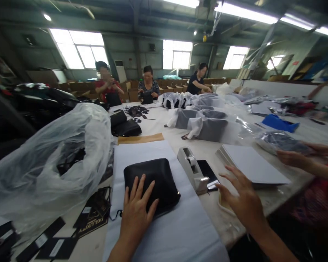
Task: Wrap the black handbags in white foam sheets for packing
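Bag, blk w/ smooth finish (161, 174), lying flat on white paper (186, 229), table edge nearest wearer. Small metal bit at its R corner, thin blk cord (114, 215) by its L side.

L hand (136, 203) palm-down on bag's front L part, fingers spread, pressing/resting, no grip. R hand (242, 200) well apart from bag, fingers loosely spread & slightly bent, released; over/near small shallow tray (224, 205), can't tell if touching it.

Just R of paper: tape dispenser (187, 165), then dark phone (207, 171) beside it. Stack of white sheets (258, 165) further R, beyond R hand. Brown paper strip (140, 139) at far end of white paper.

L side: big clear plastic bag (82, 120), crumpled, dark stuff inside; blk tags (57, 249) in front of it, one reads "DELUXITY".

Farther back on table (155, 125): 2 blk bags (127, 127), pile of small dark tags (138, 112), row of white-wrapped items (211, 128), blue item (280, 123) off R.

Co-worker's hands (293, 160) at R edge, by clear plastic pkg (282, 141). 3 ppl across table, windows behind.
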Tool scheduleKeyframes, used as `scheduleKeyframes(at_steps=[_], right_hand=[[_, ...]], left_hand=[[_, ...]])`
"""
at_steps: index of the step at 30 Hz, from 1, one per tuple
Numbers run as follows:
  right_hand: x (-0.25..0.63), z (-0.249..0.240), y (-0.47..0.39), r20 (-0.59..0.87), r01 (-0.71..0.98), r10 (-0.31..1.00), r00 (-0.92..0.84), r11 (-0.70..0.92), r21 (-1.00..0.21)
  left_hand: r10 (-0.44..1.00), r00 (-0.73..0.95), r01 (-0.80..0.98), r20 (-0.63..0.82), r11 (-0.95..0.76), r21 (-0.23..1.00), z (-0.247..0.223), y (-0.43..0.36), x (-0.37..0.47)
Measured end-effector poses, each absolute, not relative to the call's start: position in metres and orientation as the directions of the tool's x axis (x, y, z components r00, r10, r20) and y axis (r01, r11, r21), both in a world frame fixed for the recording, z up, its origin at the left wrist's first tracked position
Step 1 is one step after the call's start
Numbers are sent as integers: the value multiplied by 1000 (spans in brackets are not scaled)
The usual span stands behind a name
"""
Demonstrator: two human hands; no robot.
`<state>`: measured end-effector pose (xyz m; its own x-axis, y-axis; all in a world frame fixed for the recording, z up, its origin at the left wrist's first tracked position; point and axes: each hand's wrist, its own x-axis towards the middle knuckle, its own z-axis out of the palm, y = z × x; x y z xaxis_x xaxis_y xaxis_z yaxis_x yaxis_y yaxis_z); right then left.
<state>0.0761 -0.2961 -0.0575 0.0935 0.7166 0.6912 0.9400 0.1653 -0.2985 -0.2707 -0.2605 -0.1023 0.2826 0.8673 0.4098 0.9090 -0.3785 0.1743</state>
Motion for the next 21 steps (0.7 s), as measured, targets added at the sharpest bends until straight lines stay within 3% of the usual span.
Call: scheduleKeyframes(at_steps=[3,7,11,15,21], right_hand=[[34,-21,-251,714,816,700,-15,421,-397],[-22,-8,-163,548,688,786,-286,566,-453],[-66,-33,-71,281,774,847,-451,528,-350],[-90,-73,-8,128,865,905,-406,426,-265],[-98,-109,25,53,932,946,-319,324,-161]], left_hand=[[867,275,912,416,-373,173,-101,-262,-271],[866,267,913,422,-367,176,-101,-265,-270],[847,273,915,456,-375,149,-104,-265,-272],[816,293,914,499,-392,105,-112,-261,-275],[783,238,921,575,-370,123,-138,-251,-273]])
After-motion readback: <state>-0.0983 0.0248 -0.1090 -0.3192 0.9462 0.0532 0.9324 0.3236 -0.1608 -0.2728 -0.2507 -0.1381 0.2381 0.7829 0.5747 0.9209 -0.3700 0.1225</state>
